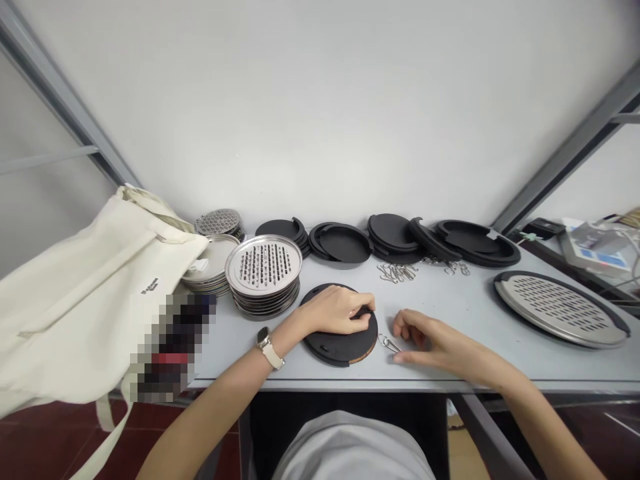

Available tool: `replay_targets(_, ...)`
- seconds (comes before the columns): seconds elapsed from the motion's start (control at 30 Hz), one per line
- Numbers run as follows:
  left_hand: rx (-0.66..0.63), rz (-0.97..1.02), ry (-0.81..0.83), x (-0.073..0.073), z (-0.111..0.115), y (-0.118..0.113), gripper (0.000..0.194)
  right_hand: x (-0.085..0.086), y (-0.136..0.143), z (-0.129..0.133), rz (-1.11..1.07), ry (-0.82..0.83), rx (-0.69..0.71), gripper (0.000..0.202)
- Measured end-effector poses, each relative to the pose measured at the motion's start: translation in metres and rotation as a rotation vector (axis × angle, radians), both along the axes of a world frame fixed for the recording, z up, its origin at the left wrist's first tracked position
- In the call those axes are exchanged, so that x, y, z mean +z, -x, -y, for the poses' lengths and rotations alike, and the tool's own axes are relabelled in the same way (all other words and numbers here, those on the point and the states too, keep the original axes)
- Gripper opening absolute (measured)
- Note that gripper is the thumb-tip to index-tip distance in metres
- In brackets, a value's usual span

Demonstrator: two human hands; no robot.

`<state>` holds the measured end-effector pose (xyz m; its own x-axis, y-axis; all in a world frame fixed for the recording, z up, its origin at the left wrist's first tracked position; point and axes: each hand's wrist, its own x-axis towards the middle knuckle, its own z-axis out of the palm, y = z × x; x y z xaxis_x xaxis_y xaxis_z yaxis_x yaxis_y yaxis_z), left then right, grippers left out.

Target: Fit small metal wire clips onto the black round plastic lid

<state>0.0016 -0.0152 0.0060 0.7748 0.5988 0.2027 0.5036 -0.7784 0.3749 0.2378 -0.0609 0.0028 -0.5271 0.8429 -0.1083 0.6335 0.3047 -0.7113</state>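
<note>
Here's the disc (341,347) on the table (480,357), clip (390,344) just right of it! Plate stack (264,270) left, bag (95,287) farther left; behind the clip, a clip pile (398,272).

Leaves broad room over the grey tabletop (470,310) between the right hand (435,341) and the perforated plate (563,308); narrows to a slim gap between the right hand and the black disc (337,345), with a metal clip (389,343) in it; stops over the disc at the left hand (343,310); runs into loose hooks (397,272) and black covers (393,231) toward the wall (340,120); meets stacked metal plates (264,267) and a cream bag (75,287) on the left.
</note>
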Motion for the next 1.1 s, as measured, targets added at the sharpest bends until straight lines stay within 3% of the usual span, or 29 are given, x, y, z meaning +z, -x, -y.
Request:
replay_targets(0.2, 0.001, -0.012, -0.013, 0.001, 0.000, 0.000, 0.016, -0.006, 0.000, -0.001, 0.020, -0.010, 0.010, 0.016)
replay_targets(0.33, 0.021, -0.010, -0.011, 0.002, 0.001, 0.000, 0.020, 0.000, 0.000, -0.004, -0.059, -0.005, -0.037, 0.019)
replay_targets(0.5, 0.022, 0.019, -0.009, 0.003, 0.003, 0.001, 0.025, -0.001, 0.011, -0.008, -0.329, -0.232, -0.303, 0.021)
replay_targets(0.67, 0.044, -0.004, 0.002, 0.003, 0.002, 0.000, 0.027, -0.021, 0.028, -0.010, -0.366, -0.412, -0.395, 0.019)
replay_targets(0.87, 0.050, -0.008, -0.031, 0.004, 0.003, 0.000, 0.037, -0.028, 0.029, -0.010, -0.276, -0.519, -0.365, 0.014)
replay_targets(1.1, -0.015, -0.035, -0.130, 0.002, 0.002, 0.002, 0.022, -0.025, 0.030, -0.007, -0.256, -0.412, -0.242, 0.009)
